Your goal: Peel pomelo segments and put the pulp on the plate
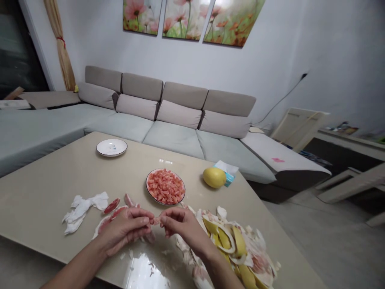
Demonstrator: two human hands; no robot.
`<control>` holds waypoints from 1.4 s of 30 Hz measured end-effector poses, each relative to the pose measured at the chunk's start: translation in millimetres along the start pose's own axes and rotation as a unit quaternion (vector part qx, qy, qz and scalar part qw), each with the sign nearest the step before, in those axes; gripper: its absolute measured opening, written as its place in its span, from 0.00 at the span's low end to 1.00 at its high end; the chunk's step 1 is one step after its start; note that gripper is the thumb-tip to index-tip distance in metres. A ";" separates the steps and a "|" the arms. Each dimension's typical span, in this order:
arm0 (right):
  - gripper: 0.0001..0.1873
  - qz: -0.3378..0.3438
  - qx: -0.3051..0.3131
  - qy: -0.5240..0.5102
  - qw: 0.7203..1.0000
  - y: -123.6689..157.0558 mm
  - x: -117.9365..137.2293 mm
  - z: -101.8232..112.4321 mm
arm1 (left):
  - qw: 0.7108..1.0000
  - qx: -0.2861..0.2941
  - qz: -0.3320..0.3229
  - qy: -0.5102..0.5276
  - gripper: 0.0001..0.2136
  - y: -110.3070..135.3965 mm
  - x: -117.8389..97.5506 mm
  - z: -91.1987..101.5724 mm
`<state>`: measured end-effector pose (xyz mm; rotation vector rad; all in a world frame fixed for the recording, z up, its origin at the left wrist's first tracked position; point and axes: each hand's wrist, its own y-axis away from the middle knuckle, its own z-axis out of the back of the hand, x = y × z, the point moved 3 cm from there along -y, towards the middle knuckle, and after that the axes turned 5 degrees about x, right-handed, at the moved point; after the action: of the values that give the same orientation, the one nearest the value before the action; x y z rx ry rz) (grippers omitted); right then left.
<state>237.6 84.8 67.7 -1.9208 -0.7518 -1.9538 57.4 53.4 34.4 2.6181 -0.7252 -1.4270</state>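
Observation:
Between the fingertips of both hands is a small pink piece of pomelo flesh (pixel 157 220). My left hand (pixel 129 226) pinches its left end, and my right hand (pixel 177 222) pinches the other end. Just beyond them stands a dark-rimmed plate (pixel 147 188) heaped with pink pomelo pieces (pixel 166 186). Red pomelo segments (pixel 112 206) lie behind and beside my left hand, partly covered by it. To the right of my right forearm spreads a pile of yellow and white pomelo peel (pixel 237 245).
A crumpled white tissue (pixel 84 210) lies on the left of the table (pixel 60 180). A white plate (pixel 112 147) with small bits on it sits at the far left. A whole yellow pomelo (pixel 214 177) rests beside a blue tissue pack (pixel 229 178). Behind runs a grey sofa (pixel 173 138).

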 end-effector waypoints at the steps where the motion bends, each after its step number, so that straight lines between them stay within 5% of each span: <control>1: 0.20 -0.013 -0.001 -0.020 1.000 -1.2 -2.9 3.8 | 1.000 0.004 -0.004 0.008 0.10 -2.1 -0.4 0.5; 5: 0.20 -0.035 -0.029 -0.057 0.997 -4.7 -13.2 12.2 | 0.999 0.025 -0.029 -0.002 0.10 -14.0 -3.7 -4.8; 10: 0.21 -0.029 -0.024 -0.017 0.999 -2.2 -13.4 8.9 | 0.963 0.040 -0.026 -0.266 0.16 -25.6 -6.8 -14.0; 14: 0.20 0.003 -0.031 0.007 0.999 3.1 -9.4 7.3 | 0.940 0.032 -0.041 -0.338 0.15 -24.8 -7.5 -17.7; 20: 0.17 -0.001 -0.017 -0.012 1.000 9.1 -11.7 3.7 | 0.945 0.034 -0.068 -0.318 0.12 -17.6 -8.7 -23.8; 26: 0.13 -0.027 -0.002 0.052 0.998 3.7 -10.0 21.9 | 0.966 0.044 -0.007 -0.255 0.14 -18.6 -2.0 -7.7; 35: 0.08 0.078 -0.210 0.213 0.951 -69.5 8.6 71.6 | 0.999 -0.020 0.006 -0.024 0.14 -25.3 9.1 9.1; 38: 0.12 0.099 -0.220 0.225 0.944 -55.9 10.2 59.8 | 0.999 -0.029 -0.025 -0.029 0.15 -25.1 5.0 11.5; 42: 0.14 0.096 -0.094 0.198 0.971 -17.6 3.0 17.7 | 0.993 -0.040 -0.058 -0.092 0.16 -20.7 1.6 7.7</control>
<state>242.3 109.4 67.3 -1.5482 -0.2709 -2.2444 59.5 72.3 22.9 2.5295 -0.5274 -1.7103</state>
